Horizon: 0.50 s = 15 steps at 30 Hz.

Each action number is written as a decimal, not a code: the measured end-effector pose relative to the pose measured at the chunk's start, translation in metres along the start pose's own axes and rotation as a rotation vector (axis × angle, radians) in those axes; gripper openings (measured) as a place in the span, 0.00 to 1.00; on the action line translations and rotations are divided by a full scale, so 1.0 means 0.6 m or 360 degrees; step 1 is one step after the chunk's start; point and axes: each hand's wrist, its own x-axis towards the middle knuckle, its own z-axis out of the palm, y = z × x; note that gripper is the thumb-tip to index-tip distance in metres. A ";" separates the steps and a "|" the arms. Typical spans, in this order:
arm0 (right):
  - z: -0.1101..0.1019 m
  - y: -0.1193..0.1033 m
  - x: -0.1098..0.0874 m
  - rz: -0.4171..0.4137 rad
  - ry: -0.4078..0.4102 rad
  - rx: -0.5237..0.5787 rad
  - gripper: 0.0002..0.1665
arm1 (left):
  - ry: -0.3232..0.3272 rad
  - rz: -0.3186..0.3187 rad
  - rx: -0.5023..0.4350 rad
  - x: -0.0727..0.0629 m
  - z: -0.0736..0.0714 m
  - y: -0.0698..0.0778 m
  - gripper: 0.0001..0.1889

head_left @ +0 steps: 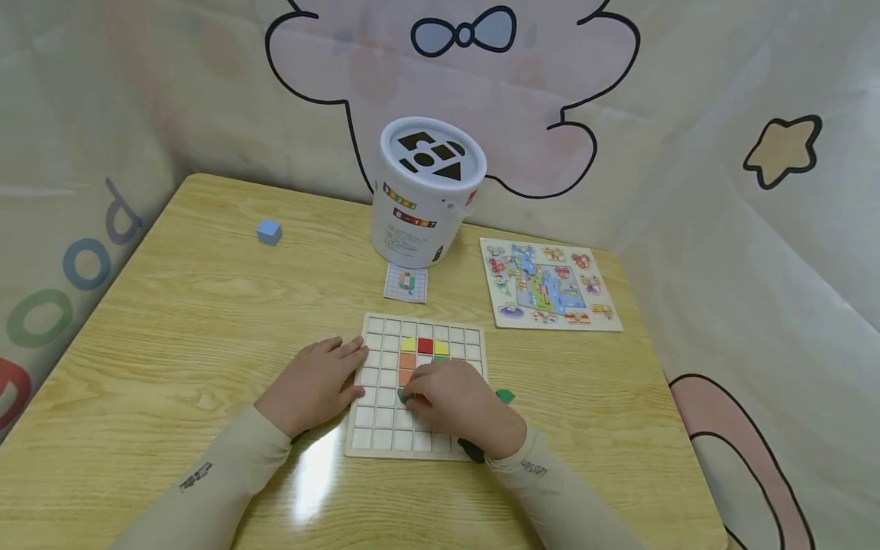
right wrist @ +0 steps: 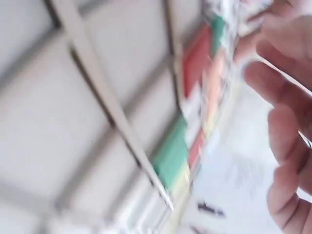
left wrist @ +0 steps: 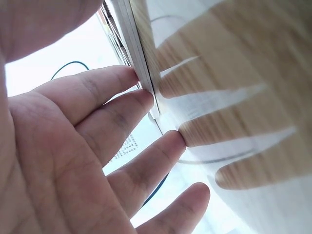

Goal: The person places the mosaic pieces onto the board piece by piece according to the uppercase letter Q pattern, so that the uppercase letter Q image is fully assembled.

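A square gridded board [head_left: 363, 439] lies on the table. Several coloured tiles sit in its cells: a red tile [head_left: 425, 346] between two yellow ones, orange tiles [head_left: 407, 360] below on the left, and a green tile [right wrist: 170, 153] on the other side. My left hand [head_left: 316, 386] rests at the board's left edge, its spread fingers [left wrist: 117, 117] touching the rim. Over the board, my right hand [head_left: 457, 397] pinches a small green tile [head_left: 402, 396] at a cell below the orange ones. That hand hides the cells beneath it.
A white bucket [head_left: 412, 221] with shape holes in its lid stands at the back. Before it lies a pattern card [head_left: 406, 283]. To the right is a picture puzzle board [head_left: 605, 325]; a blue block [head_left: 269, 232] sits back left. A green piece [head_left: 505, 396] lies right of the grid.
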 end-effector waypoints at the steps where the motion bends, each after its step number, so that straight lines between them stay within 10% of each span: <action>1: -0.008 0.006 -0.007 0.0026 0.0027 0.0025 0.05 | -0.0004 -0.0002 -0.0005 0.000 0.001 0.000 0.33; 15: -0.035 0.122 -0.148 0.0702 0.0115 0.0013 0.07 | 0.0004 0.0003 0.0000 -0.002 0.003 0.000 0.33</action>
